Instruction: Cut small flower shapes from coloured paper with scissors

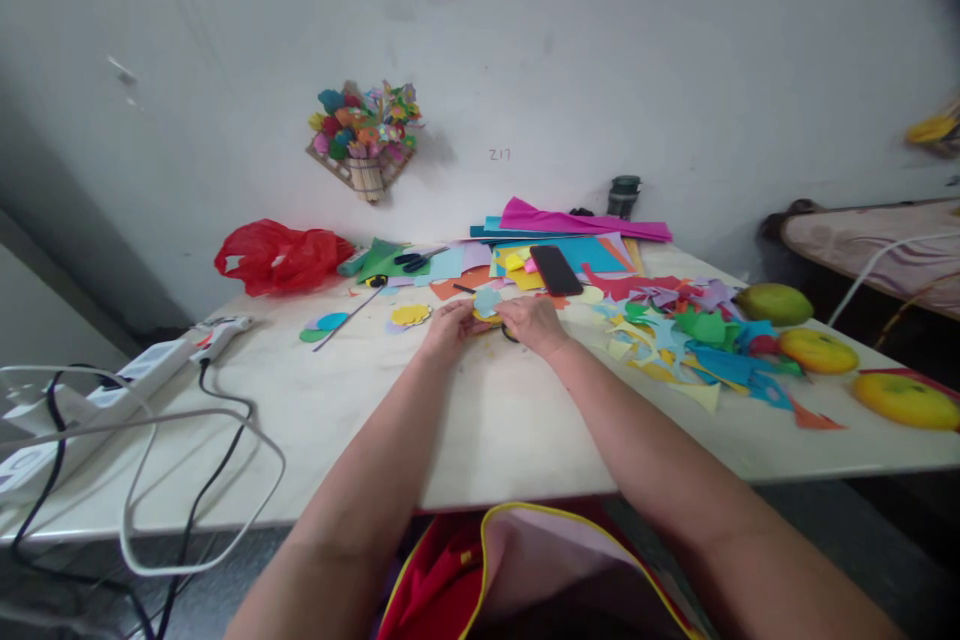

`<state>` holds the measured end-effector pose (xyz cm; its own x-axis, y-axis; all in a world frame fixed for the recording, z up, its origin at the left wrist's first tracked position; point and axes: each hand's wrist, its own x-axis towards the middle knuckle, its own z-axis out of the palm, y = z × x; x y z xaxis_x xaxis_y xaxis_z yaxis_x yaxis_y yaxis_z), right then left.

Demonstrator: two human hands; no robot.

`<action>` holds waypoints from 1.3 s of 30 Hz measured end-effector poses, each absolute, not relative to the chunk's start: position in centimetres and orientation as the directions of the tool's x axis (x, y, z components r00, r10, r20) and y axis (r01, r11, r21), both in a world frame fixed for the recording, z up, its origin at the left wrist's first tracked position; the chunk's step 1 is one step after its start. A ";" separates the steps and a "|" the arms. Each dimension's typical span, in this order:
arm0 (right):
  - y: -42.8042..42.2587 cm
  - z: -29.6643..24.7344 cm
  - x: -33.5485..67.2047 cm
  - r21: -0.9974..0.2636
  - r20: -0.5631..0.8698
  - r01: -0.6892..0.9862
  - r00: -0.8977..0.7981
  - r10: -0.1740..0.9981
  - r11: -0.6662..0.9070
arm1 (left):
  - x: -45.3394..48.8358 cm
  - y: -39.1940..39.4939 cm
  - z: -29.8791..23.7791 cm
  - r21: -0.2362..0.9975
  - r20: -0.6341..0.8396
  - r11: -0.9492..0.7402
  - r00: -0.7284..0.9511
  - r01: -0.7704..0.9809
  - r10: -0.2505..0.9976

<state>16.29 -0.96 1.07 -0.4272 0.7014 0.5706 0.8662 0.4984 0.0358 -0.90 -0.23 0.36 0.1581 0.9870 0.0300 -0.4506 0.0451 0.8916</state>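
Observation:
Between my two hands is a paper cutout (487,302), light blue on top with yellow showing under it. My left hand (451,328) pinches its left edge, low over the table. My right hand (534,322) closes on the right side, its fingertips mostly hidden. A black ring-shaped thing (510,333) shows just below the right fingers; I cannot tell what it is. Left of my hands lies a yellow scalloped paper piece (410,316). Green and blue paper circles (324,326) lie farther left, beside a thin purple strip (349,318).
Paper scraps (697,340) cover the right side, near several yellow-green fruits (817,351). A phone (556,270), scissors (420,260), coloured sheets (585,225) and a red plastic bag (281,255) lie at the back. A power strip (142,370) with cables sits at left.

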 end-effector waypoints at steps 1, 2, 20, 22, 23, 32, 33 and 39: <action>-0.9 1.0 16.3 0.031 0.575 0.867 -0.423 0.701 0.498 | -0.9 -0.2 0.4 0.892 0.030 0.045 0.159 -0.449 0.987; -0.9 1.0 16.3 0.028 0.577 0.866 -0.422 0.699 0.500 | -0.8 -0.2 0.4 0.896 0.034 0.041 0.161 -0.443 0.986; 0.4 0.5 16.7 -0.890 0.348 0.360 0.141 0.927 0.280 | -0.7 0.3 -0.4 0.937 0.100 -0.042 0.151 -0.348 0.983; 0.4 0.7 16.6 -0.963 0.230 0.171 0.117 0.966 0.209 | -0.6 0.2 -0.3 0.942 0.099 -0.040 0.163 -0.333 0.982; 0.4 0.7 16.5 -0.976 0.200 0.106 0.093 0.975 0.190 | -0.6 0.2 -0.3 0.944 0.101 -0.041 0.167 -0.327 0.981; 0.0 0.5 15.7 -0.992 0.123 0.009 0.020 0.992 0.123 | -0.4 0.2 -0.5 0.958 0.093 -0.035 0.193 -0.285 0.977; 0.1 0.4 15.7 -0.993 0.117 0.008 0.020 0.993 0.116 | -0.4 0.3 -0.5 0.961 0.089 -0.034 0.190 -0.274 0.978; 0.1 0.4 15.2 -0.992 0.122 -0.004 0.104 0.987 0.123 | -0.3 0.0 -0.5 0.965 0.084 -0.028 0.208 -0.260 0.974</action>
